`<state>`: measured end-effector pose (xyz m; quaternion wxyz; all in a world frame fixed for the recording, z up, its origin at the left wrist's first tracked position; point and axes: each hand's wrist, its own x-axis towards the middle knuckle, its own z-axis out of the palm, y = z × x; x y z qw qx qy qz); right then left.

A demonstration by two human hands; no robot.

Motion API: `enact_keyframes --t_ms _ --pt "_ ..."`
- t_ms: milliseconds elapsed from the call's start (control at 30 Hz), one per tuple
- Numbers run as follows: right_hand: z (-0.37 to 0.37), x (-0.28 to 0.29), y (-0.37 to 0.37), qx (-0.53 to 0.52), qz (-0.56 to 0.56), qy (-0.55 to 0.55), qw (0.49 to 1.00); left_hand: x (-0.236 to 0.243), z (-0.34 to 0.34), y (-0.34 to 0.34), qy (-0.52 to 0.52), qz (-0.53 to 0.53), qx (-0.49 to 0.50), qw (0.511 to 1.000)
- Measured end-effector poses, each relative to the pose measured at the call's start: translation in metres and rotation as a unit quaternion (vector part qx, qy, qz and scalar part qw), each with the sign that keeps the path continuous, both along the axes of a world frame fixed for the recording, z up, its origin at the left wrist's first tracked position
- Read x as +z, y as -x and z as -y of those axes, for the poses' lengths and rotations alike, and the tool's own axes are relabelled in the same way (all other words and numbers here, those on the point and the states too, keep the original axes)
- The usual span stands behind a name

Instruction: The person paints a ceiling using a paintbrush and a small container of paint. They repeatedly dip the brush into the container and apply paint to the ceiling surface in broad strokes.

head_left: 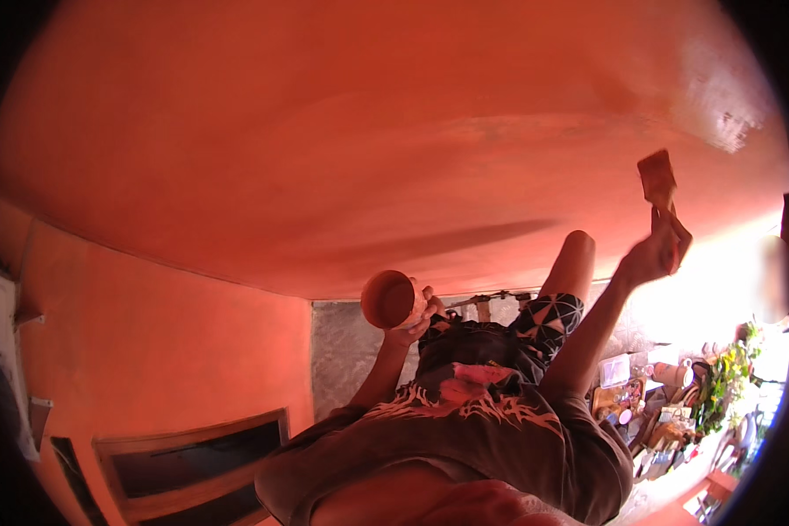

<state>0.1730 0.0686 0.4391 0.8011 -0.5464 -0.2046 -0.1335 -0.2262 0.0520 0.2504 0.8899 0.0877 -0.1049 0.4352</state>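
Pointing bristles (pixel 654 169) steeply up in view, right hand (pixel 657 252) grips brush (pixel 661 195), left hand (pixel 417 319) cup (pixel 373 295).

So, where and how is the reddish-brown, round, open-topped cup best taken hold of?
The cup is probably best held around its outer wall, coming from the right: the wall is curved, no handle shows, and its mouth shows face-on, so a side grip leaves it clear. The left hand holds that side.

A head-worn fisheye looks down, close above the dark shirt (pixel 500 443), taking in the orange wall (pixel 324 131) ahead.
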Motion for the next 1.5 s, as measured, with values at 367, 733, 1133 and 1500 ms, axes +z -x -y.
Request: enact_keyframes --t_ms 367,733,1133,1500 --pt "0.052 -0.142 -0.050 0.223 -0.222 -0.009 0.949 0.014 -0.044 -0.089 0.007 -0.015 -0.134 0.991" --pt "0.048 -0.106 -0.024 0.409 -0.474 -0.259 0.735 0.014 -0.064 -0.142 0.016 -0.018 -0.168 0.985" --pt "0.040 -0.124 -0.028 0.578 -0.401 -0.176 0.688 -0.013 -0.052 -0.136 0.105 -0.104 -0.151 0.977" --pt "0.061 -0.027 -0.030 0.588 -0.158 -0.073 0.790 -0.015 -0.048 -0.177 0.031 -0.127 -0.132 0.983"
